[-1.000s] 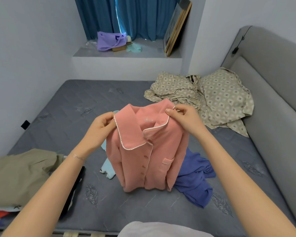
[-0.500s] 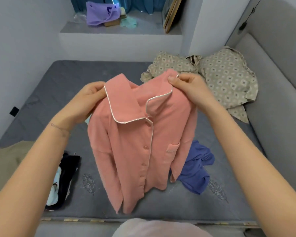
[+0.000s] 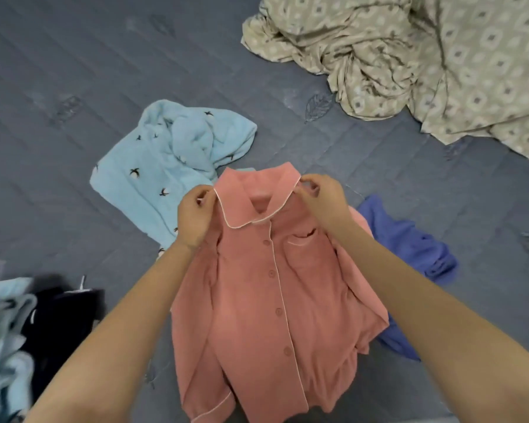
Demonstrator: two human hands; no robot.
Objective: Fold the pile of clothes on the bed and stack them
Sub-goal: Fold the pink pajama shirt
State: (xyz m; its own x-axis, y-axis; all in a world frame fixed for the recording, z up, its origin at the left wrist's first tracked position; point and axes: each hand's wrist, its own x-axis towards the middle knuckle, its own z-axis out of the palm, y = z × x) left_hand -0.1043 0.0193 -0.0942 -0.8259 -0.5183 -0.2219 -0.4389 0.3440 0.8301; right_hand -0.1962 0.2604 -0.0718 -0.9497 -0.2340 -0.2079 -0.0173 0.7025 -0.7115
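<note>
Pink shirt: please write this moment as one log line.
pink shirt held by collar | left hand pinching | right hand pinching

A pink shirt [image 3: 257, 300] with white piping is seen front up and buttoned over the grey bed [image 3: 74, 71]. One collar corner is pinched by the left hand [image 3: 194, 216] and the other by the right hand [image 3: 326, 199], with the fingers curled on the fabric. Beyond the shirt, to the left, a crumpled light blue garment [image 3: 165, 160] with small dark bird marks is laid touching it. A violet-blue garment [image 3: 409, 242] is partly covered by the shirt's right edge. Patterned beige bedding [image 3: 409, 56] is heaped well beyond the shirt, to the right. Left of the shirt's hem, a blurred dark garment [image 3: 61, 319] is seen.
</note>
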